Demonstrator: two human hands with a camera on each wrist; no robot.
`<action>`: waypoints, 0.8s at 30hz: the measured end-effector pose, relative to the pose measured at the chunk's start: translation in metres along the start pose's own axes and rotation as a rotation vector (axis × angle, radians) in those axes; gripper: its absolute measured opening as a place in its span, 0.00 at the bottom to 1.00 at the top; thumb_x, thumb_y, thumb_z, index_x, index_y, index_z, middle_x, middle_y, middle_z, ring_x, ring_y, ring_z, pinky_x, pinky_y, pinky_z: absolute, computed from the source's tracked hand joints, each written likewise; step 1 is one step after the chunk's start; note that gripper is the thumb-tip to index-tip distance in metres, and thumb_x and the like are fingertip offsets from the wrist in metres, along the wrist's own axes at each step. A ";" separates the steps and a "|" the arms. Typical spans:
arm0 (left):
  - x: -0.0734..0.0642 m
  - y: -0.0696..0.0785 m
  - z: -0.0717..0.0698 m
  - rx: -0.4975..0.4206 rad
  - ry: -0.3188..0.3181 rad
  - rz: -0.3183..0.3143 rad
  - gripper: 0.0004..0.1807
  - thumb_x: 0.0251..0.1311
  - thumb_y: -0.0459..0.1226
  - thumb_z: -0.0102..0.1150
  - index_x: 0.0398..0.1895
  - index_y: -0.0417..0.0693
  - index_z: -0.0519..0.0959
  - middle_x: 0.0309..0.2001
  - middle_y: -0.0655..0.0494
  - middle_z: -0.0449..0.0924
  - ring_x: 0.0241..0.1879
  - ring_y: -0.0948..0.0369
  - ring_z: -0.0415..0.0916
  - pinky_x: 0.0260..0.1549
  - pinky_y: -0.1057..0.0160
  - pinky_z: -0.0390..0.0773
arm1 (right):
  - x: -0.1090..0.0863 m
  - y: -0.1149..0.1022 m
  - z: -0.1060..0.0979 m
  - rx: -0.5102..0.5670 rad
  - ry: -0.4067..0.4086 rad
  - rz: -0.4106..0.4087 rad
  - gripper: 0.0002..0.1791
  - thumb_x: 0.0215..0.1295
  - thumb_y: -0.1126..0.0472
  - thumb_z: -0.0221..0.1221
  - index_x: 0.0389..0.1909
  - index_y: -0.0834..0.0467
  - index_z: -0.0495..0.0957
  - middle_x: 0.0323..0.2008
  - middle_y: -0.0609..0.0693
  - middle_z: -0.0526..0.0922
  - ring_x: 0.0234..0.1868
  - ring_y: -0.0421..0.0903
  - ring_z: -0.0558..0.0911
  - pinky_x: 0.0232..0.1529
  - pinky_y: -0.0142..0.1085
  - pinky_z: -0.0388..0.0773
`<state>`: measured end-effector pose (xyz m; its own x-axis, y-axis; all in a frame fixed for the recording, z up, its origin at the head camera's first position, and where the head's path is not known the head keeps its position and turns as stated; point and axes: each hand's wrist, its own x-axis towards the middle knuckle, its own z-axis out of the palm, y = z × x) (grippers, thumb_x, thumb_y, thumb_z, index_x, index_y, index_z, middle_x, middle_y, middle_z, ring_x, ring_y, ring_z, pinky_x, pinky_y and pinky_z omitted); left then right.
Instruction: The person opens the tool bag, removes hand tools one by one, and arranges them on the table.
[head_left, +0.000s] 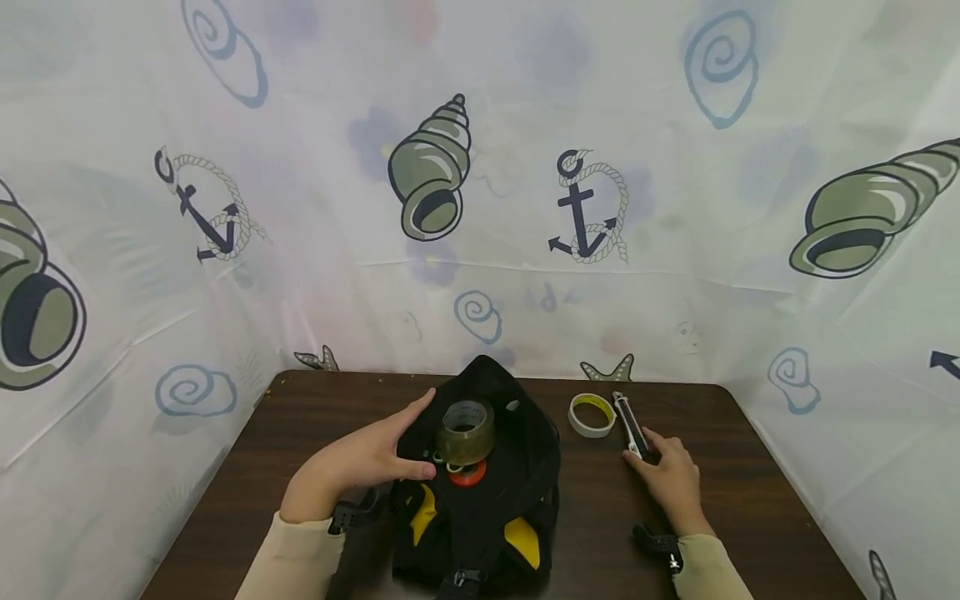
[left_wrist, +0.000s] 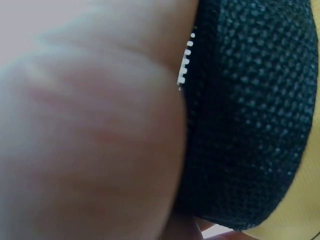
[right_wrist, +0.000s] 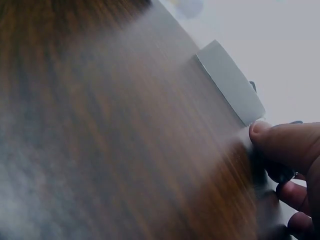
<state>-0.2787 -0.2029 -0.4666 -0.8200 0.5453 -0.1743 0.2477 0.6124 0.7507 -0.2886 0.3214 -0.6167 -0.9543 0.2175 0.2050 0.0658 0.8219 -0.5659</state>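
A black bag with yellow patches stands on the table. My left hand grips its upper left side, the thumb over the front and the other fingers hidden behind the cloth. In the left wrist view the blurred hand fills much of the picture. A roll of brownish clear packing tape lies at the bag's upper part, above a small orange-red ring; I cannot tell how deep they sit. To the right, my right hand pinches the near end of a utility knife lying lengthwise on the table.
Just left of the knife lies a roll of white tape with a yellow inside. A buckled strap hangs at the bag's near end. The brown table meets a white printed curtain along its back and sides.
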 end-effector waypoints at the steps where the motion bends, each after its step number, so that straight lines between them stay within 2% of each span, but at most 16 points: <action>1: 0.000 0.000 0.000 0.000 -0.002 0.001 0.65 0.66 0.62 0.73 0.92 0.70 0.36 0.91 0.48 0.41 0.87 0.38 0.49 0.78 0.27 0.62 | 0.000 0.000 0.000 0.001 -0.001 -0.002 0.41 0.70 0.42 0.73 0.77 0.59 0.76 0.54 0.62 0.81 0.49 0.59 0.79 0.46 0.51 0.68; 5: 0.000 0.000 0.001 -0.002 -0.003 0.002 0.65 0.66 0.62 0.73 0.92 0.69 0.36 0.91 0.48 0.41 0.87 0.37 0.49 0.78 0.27 0.62 | -0.001 -0.001 0.001 0.033 0.010 0.016 0.42 0.73 0.36 0.68 0.77 0.59 0.75 0.54 0.62 0.81 0.51 0.60 0.79 0.49 0.54 0.68; 8: 0.001 0.000 0.001 0.001 -0.001 0.003 0.65 0.66 0.62 0.73 0.92 0.69 0.36 0.91 0.48 0.41 0.87 0.37 0.49 0.78 0.27 0.61 | -0.002 -0.003 0.000 0.090 0.046 0.057 0.40 0.76 0.36 0.66 0.76 0.59 0.76 0.53 0.63 0.81 0.52 0.60 0.79 0.52 0.55 0.69; 10: 0.001 -0.001 0.002 0.001 0.000 0.004 0.65 0.66 0.62 0.72 0.92 0.69 0.36 0.91 0.47 0.41 0.87 0.37 0.49 0.78 0.27 0.61 | -0.002 -0.006 0.000 0.150 0.090 0.076 0.36 0.77 0.40 0.66 0.73 0.61 0.77 0.52 0.63 0.81 0.50 0.59 0.79 0.51 0.50 0.71; 13: 0.000 -0.002 0.001 0.000 -0.001 0.005 0.65 0.66 0.62 0.72 0.92 0.70 0.35 0.91 0.48 0.41 0.87 0.37 0.49 0.78 0.27 0.61 | -0.004 -0.012 0.001 0.262 0.175 0.093 0.28 0.79 0.46 0.66 0.68 0.61 0.81 0.48 0.61 0.81 0.44 0.49 0.77 0.45 0.34 0.72; 16: 0.000 -0.003 0.001 -0.008 -0.003 0.008 0.64 0.66 0.62 0.72 0.91 0.71 0.35 0.91 0.48 0.41 0.87 0.38 0.50 0.78 0.27 0.62 | -0.005 -0.016 0.004 0.343 0.293 0.068 0.20 0.79 0.52 0.66 0.62 0.61 0.85 0.43 0.58 0.81 0.39 0.39 0.74 0.38 0.25 0.69; 19: 0.000 -0.003 0.001 -0.016 -0.005 0.009 0.64 0.66 0.62 0.73 0.91 0.73 0.35 0.91 0.49 0.41 0.87 0.38 0.50 0.78 0.28 0.63 | -0.005 -0.024 0.003 0.369 0.387 0.027 0.15 0.79 0.56 0.66 0.58 0.60 0.86 0.41 0.54 0.81 0.36 0.34 0.73 0.36 0.22 0.68; 24: 0.000 -0.004 0.002 -0.014 0.000 0.007 0.64 0.65 0.63 0.73 0.91 0.75 0.35 0.91 0.51 0.41 0.88 0.39 0.49 0.78 0.28 0.62 | -0.009 -0.049 -0.009 0.390 0.424 -0.049 0.12 0.80 0.58 0.65 0.56 0.58 0.87 0.41 0.49 0.80 0.37 0.35 0.74 0.37 0.21 0.69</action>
<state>-0.2785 -0.2036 -0.4709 -0.8182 0.5496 -0.1688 0.2466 0.6006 0.7606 -0.2811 0.2841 -0.5833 -0.7477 0.4424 0.4953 -0.1645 0.5992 -0.7835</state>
